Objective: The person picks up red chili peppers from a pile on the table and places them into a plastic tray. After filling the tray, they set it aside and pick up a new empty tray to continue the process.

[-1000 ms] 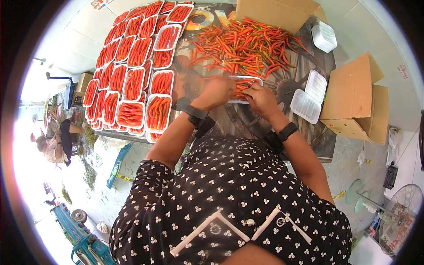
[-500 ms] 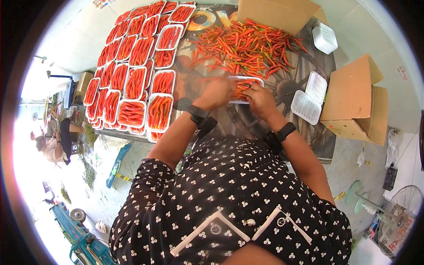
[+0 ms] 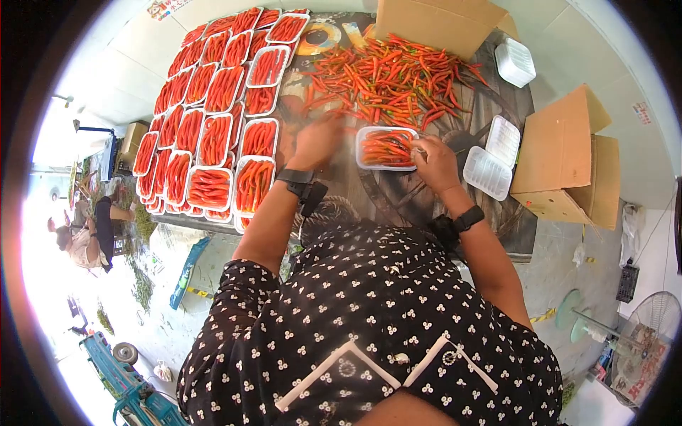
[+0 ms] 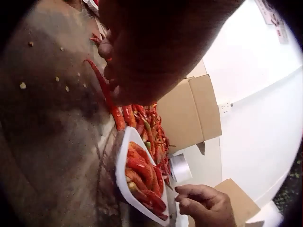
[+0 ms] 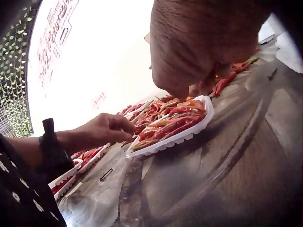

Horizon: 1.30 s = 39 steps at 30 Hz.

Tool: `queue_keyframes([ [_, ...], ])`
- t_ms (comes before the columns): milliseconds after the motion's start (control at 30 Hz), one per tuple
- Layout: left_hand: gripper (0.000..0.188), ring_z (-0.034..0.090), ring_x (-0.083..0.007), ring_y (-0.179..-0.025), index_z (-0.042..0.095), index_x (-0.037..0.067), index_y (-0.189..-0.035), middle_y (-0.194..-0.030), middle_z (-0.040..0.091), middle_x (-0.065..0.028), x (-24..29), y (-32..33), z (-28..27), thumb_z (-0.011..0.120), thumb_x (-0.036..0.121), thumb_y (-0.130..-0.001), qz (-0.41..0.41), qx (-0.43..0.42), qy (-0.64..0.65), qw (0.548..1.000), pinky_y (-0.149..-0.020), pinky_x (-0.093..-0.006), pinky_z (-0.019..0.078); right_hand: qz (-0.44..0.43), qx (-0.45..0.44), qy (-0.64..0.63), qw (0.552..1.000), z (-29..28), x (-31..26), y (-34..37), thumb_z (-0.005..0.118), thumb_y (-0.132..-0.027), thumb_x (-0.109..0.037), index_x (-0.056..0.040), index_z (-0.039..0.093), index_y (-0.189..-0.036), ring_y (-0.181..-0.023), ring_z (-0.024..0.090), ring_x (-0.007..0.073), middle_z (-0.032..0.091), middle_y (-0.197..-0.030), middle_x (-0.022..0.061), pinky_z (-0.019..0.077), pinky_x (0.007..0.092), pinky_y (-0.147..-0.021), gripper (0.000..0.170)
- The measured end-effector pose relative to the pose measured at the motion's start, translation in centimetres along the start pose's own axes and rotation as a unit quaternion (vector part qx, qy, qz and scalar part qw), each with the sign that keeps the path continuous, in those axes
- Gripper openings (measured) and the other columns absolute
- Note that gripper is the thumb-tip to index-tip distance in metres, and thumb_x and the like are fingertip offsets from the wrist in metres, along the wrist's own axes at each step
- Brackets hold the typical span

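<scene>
A white tray [image 3: 361, 160] filled with red chilies [image 3: 387, 148] lies in front of the person. At its right end is the right hand [image 3: 435, 162], with bent fingertips right at the rim; the right wrist view shows them behind the tray's corner. The left hand [image 3: 317, 144], blurred, is to the left of the tray and apart from it. In the left wrist view, red chili tips [image 4: 95, 39] show beside its curled fingers, and I cannot tell whether it holds them. A long curved chili [image 4: 102, 85] lies between that hand and the tray.
Loose chilies [image 3: 398, 78] are heaped behind the tray, before a cardboard box [image 3: 444, 23]. Rows of filled trays [image 3: 209, 167] cover the left side. Unfilled trays [image 3: 487, 174] and an open carton [image 3: 558, 156] are at right. More nested trays [image 3: 515, 62] stand at the back right.
The left hand has left the tray and moved leftward. The right hand has drawn back from over the chilies to the tray's right end, so more of the tray shows.
</scene>
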State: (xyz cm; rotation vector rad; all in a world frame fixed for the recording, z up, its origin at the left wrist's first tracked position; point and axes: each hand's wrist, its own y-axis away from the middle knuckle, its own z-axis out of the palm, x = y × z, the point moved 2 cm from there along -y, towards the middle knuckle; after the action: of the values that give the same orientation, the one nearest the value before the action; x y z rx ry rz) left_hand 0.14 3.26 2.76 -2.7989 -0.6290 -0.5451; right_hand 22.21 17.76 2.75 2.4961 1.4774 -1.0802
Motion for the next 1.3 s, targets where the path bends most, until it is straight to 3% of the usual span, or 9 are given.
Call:
queue_keyframes([
  [167, 0.022, 0.062, -0.0342, -0.085, 0.063, 0.008, -0.101, -0.093, 0.064, -0.0127, -1.0, 0.4, 0.3, 0.061, 0.018, -0.081, -0.045, -0.04, -0.057, 0.997, -0.072, -0.0442, 0.0495, -0.016, 0.013, 0.005, 1.0, 0.4, 0.4, 0.2, 0.062, -0.079, -0.01, -0.0059, 0.066, -0.094, -0.084, 0.062, 0.0323, 0.063, -0.091, 0.013, 0.0496, 0.0391, -0.074, 0.017],
  [233, 0.019, 0.062, -0.034, -0.083, 0.064, 0.008, -0.096, -0.089, 0.064, -0.0124, -0.7, 1.2, -0.6, 0.062, 0.018, -0.08, 0.004, 0.023, 0.011, 1.0, -0.07, -0.0434, 0.0493, -0.036, 0.022, 0.006, 0.999, 0.3, -0.1, 0.1, 0.062, -0.079, -0.009, -0.0057, 0.066, -0.094, -0.083, 0.062, 0.0321, 0.063, -0.091, 0.0129, 0.0497, 0.0387, -0.073, 0.016],
  [333, 0.016, 0.063, -0.0335, -0.081, 0.065, 0.007, -0.092, -0.085, 0.064, -0.0125, 1.3, 1.8, -2.6, 0.063, 0.017, -0.079, 0.04, 0.038, 0.033, 0.998, -0.068, -0.0421, 0.0492, -0.058, 0.041, -0.025, 0.997, 0.0, -1.8, -0.2, 0.062, -0.079, -0.009, -0.0061, 0.066, -0.095, -0.083, 0.063, 0.031, 0.063, -0.092, 0.013, 0.0502, 0.0373, -0.074, 0.017],
  [600, 0.012, 0.06, -0.03, -0.084, 0.063, 0.011, -0.087, -0.086, 0.06, -0.009, 6.2, 0.7, 0.0, 0.06, 0.014, -0.077, 0.156, 0.014, 0.116, 0.981, -0.069, -0.0408, 0.0492, -0.129, 0.033, -0.049, 0.99, -0.5, -3.5, -1.2, 0.064, -0.076, -0.011, -0.0062, 0.068, -0.095, -0.085, 0.063, 0.0299, 0.064, -0.094, 0.0124, 0.0501, 0.0374, -0.076, 0.019],
  [767, 0.012, 0.059, -0.0321, -0.083, 0.063, 0.01, -0.088, -0.086, 0.059, -0.0102, 7.1, -0.1, 2.6, 0.059, 0.013, -0.077, 0.234, 0.059, 0.168, 0.956, -0.069, -0.0418, 0.0489, -0.103, 0.014, -0.021, 0.994, -0.6, -2.6, -0.3, 0.063, -0.076, -0.01, -0.006, 0.067, -0.092, -0.085, 0.061, 0.0312, 0.064, -0.092, 0.0114, 0.0492, 0.0396, -0.075, 0.017],
  [900, 0.01, 0.06, -0.0331, -0.083, 0.062, 0.008, -0.086, -0.087, 0.059, -0.0119, 5.5, -0.2, 3.1, 0.059, 0.012, -0.077, 0.185, 0.028, 0.159, 0.969, -0.069, -0.0431, 0.0489, -0.044, -0.021, 0.049, 0.998, -1.4, -1.1, -0.1, 0.061, -0.077, -0.01, -0.0077, 0.067, -0.089, -0.086, 0.059, 0.0311, 0.064, -0.089, 0.0103, 0.0482, 0.0398, -0.076, 0.014],
  [1000, 0.008, 0.06, -0.0342, -0.082, 0.062, 0.007, -0.083, -0.086, 0.06, -0.014, 4.7, -0.1, 3.1, 0.058, 0.013, -0.078, 0.146, 0.028, 0.134, 0.98, -0.068, -0.0442, 0.0489, -0.054, -0.018, 0.073, 0.996, -1.1, -0.5, -0.2, 0.061, -0.077, -0.01, -0.0081, 0.067, -0.088, -0.087, 0.059, 0.0304, 0.063, -0.088, 0.0098, 0.0476, 0.0399, -0.077, 0.013],
  [1067, 0.009, 0.061, -0.035, -0.081, 0.063, 0.007, -0.08, -0.087, 0.061, -0.0153, 4.8, 0.3, 2.4, 0.056, 0.014, -0.079, 0.106, -0.017, 0.067, 0.992, -0.069, -0.0445, 0.0492, -0.049, -0.022, 0.072, 0.996, -0.6, -0.4, -0.2, 0.061, -0.077, -0.01, -0.0079, 0.067, -0.087, -0.087, 0.059, 0.0304, 0.063, -0.087, 0.0097, 0.0475, 0.0401, -0.077, 0.012],
  [1300, 0.012, 0.061, -0.0357, -0.081, 0.063, 0.007, -0.078, -0.087, 0.062, -0.0166, 4.6, 0.4, 2.8, 0.053, 0.013, -0.081, 0.128, 0.007, 0.086, 0.988, -0.07, -0.0449, 0.0495, -0.043, -0.027, 0.066, 0.997, 0.6, -0.2, -0.4, 0.061, -0.079, -0.014, -0.0076, 0.067, -0.087, -0.089, 0.058, 0.0307, 0.062, -0.088, 0.01, 0.0475, 0.0408, -0.078, 0.012],
])
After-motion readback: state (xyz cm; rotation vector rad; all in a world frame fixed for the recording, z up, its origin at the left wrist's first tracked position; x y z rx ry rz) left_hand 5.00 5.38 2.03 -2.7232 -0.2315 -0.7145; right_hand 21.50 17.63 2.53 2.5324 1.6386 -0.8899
